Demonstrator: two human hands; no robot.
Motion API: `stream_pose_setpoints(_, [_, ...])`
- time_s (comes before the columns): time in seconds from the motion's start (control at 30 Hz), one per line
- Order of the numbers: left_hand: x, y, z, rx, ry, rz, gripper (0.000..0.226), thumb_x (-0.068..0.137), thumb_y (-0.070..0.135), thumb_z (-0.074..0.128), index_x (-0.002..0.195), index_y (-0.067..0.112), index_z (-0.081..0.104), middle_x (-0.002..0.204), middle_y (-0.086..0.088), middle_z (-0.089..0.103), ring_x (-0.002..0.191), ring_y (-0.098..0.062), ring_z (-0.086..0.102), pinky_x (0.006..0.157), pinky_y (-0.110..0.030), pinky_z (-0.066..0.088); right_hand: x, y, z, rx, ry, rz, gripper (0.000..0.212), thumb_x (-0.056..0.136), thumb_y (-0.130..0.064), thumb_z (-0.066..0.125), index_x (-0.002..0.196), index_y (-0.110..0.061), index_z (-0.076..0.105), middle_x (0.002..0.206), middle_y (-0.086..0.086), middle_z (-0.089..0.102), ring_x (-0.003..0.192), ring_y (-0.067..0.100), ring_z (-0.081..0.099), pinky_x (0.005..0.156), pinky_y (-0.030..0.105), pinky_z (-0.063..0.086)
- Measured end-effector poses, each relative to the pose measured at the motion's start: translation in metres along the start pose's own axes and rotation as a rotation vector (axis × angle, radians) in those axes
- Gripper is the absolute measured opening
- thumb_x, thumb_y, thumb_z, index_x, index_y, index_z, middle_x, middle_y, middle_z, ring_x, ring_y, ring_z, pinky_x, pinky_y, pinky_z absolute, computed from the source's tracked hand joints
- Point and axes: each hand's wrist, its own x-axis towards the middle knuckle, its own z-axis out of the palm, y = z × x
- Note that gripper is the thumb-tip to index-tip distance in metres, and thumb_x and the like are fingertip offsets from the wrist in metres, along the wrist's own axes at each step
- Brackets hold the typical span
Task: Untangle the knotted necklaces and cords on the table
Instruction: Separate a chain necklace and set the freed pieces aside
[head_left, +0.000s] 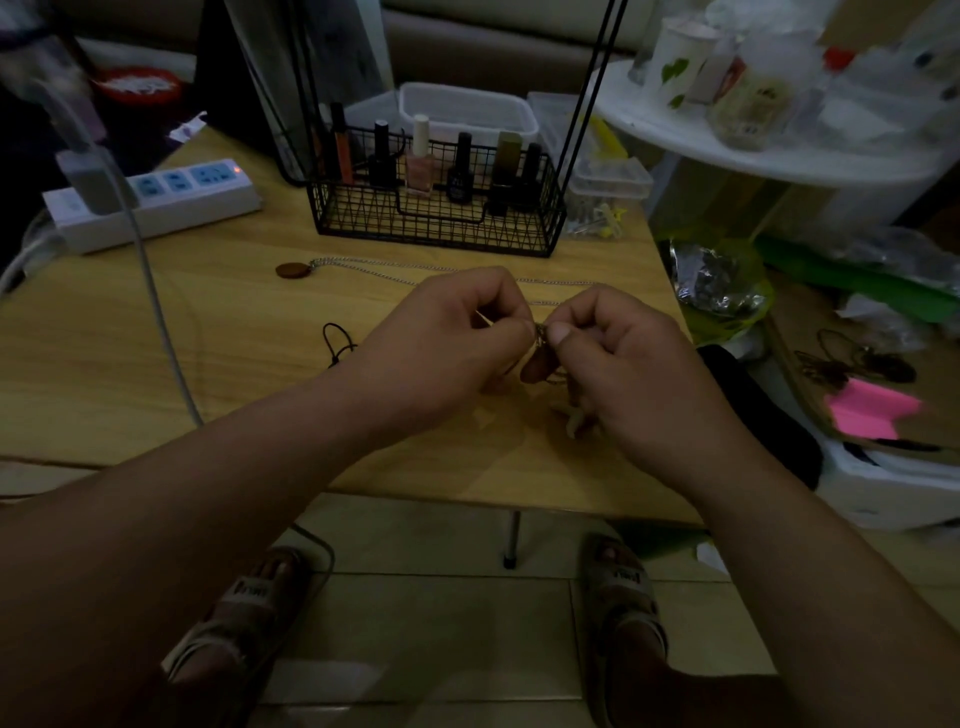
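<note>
- Two bare forearms (218, 499) reach in from seven and five o'clock, above feet in strapped sandals (244, 597) on a tiled floor (441, 623).
- Left hand (447, 332) hangs over the wooden table (156, 374) with its fingers curled. Its thumb and forefinger pinch one side of a small tangle (540, 335) of thin chain.
- Right hand (634, 364) meets it from three o'clock, fingers curled too, its thumb and forefinger pinching the other side of the tangle. The fingertips of the two hands almost touch.
- That tangle is held just above the tabletop, toward the table's right edge. It is too small and dim to tell how the strands cross.
- At six o'clock from the tangle, something pale (574, 421) lies on the table under the right hand. What it is cannot be told.
- At nine o'clock from the left hand, a black cord (337, 343) lies looped on the table, partly hidden by the wrist.
- At twelve o'clock from the hands, a silver chain (395, 271) lies stretched across the table. It runs from a round brown pendant (291, 270) at its nine o'clock end and passes behind the hands.
- Farther off at twelve o'clock stands a black wire basket (436, 228) holding upright nail polish bottles (418, 166).
- At ten o'clock a white power strip (166, 202) lies on the table with a plug in it, and a grey cable (156, 312) trails toward the near edge.
- Behind the basket sit clear plastic boxes (467, 111).
- At two o'clock, off the table, a round white shelf (769, 156) is crowded with jars.
</note>
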Motion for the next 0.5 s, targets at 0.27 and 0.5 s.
stream_pose_setpoints(0.27, [0.002, -0.007, -0.002, 0.126, -0.04, 0.044, 0.009, 0.093, 0.022, 0.068, 0.089, 0.014, 0.068, 0.067, 0.012, 0.065, 0.061, -0.005, 0.058, 0.061, -0.036, 0.055, -0.001, 0.01, -0.005, -0.239, -0.021, -0.192, 0.009, 0.099, -0.021, 0.065, 0.098, -0.03, 0.069, 0.087, -0.013, 0.073, 0.079, 0.007, 0.068, 0.071, 0.039, 0.06])
stream_pose_setpoints(0.5, [0.002, -0.01, -0.004, 0.403, -0.013, 0.131, 0.018, 0.081, 0.039, 0.064, 0.084, 0.022, 0.066, 0.082, 0.015, 0.06, 0.072, -0.003, 0.055, 0.06, -0.017, 0.041, 0.002, 0.012, -0.003, -0.542, -0.053, -0.332, 0.006, 0.1, -0.028, 0.061, 0.105, -0.028, 0.066, 0.087, -0.014, 0.068, 0.072, 0.001, 0.06, 0.063, 0.034, 0.051])
